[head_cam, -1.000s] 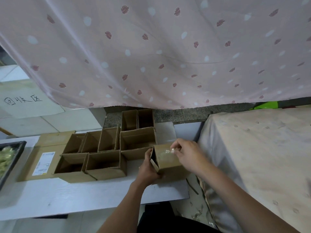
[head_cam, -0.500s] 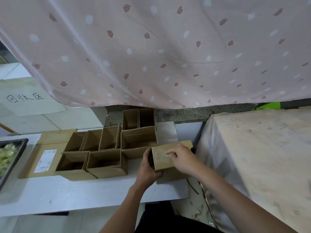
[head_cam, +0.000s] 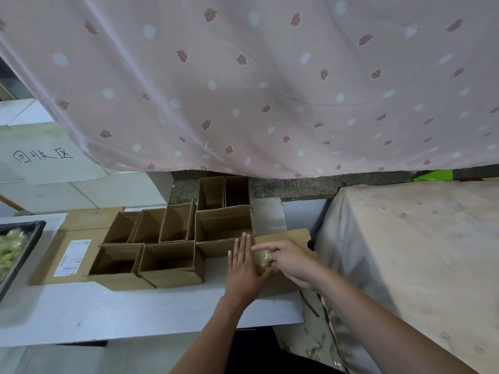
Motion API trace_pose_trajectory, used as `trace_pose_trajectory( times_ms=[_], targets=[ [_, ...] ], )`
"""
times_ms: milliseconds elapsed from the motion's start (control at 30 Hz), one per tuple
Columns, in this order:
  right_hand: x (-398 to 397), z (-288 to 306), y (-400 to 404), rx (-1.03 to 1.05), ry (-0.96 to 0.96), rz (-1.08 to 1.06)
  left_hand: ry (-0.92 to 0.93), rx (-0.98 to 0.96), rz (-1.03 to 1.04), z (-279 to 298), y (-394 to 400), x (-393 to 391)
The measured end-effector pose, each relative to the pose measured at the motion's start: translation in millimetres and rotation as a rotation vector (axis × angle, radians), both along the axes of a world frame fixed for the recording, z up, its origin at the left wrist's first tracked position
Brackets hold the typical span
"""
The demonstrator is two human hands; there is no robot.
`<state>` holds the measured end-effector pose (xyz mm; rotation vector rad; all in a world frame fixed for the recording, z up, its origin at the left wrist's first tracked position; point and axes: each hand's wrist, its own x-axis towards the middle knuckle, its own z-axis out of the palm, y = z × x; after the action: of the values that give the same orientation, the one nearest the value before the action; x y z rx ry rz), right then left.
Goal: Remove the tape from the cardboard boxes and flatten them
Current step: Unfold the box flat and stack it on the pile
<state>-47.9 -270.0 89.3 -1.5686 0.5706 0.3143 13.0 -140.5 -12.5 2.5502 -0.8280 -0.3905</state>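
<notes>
Right hand [head_cam: 290, 261]: grip is a pinch, thumb and fingertips curled on a crumpled wad of clear tape [head_cam: 263, 257] held just above the flattened box [head_cam: 286, 240]. Left hand [head_cam: 244, 268]: fingers straight and together, palm down, pressing flat on the same box at its left part; no curl. The two hands touch or nearly touch at the tape wad; exact contact cannot be resolved.

Flattened box lies at the right end of the white table [head_cam: 108, 309], its far right corner reaching past the table edge toward the cloth-covered surface [head_cam: 405, 252] on the right. Its near edge is hidden under the forearms.

To the left of the hands, touching or just beside the flattened box: a cluster of open cardboard boxes [head_cam: 170, 260], standing upright, mouths up. Front row has two, behind them a row of three narrower ones plus one larger box [head_cam: 224, 225] nearest the left hand, and two more at the back [head_cam: 224, 191].

Under the cluster's left part: a flat cardboard sheet [head_cam: 54, 255] carrying a white printed shipping label [head_cam: 71, 257]; the print is too small to read.

Far left edge: a black tray [head_cam: 24, 247] with pale greenish contents, partly out of frame.

Upper left: a white paper sign [head_cam: 43, 157] with handwritten characters "回收区".

Above everything hangs a pink curtain [head_cam: 270, 76] printed with white dots and dark red leaves. A green object [head_cam: 434, 175] shows under its hem at the right.
</notes>
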Motion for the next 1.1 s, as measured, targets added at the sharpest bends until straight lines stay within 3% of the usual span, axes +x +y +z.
trace_pose_trajectory(
  times_ms=[100,233,433,533,1100],
  targets=[
    [3,2,3,0.077,0.03,-0.029,-0.013,0.083,-0.052,-1,0,1],
    [6,1,5,-0.017,0.022,-0.037,0.018,0.056,-0.032,-1,0,2],
    [4,5,-3,-0.49,-0.007,0.054,-0.001,0.104,-0.043,-1,-1,1],
    [3,5,-7,-0.607,0.004,0.059,-0.016,0.163,-0.06,-1,-1,2],
    [-4,1,-26,-0.583,-0.165,-0.058,-0.141,0.321,-0.1,1,-3,9]
  ],
)
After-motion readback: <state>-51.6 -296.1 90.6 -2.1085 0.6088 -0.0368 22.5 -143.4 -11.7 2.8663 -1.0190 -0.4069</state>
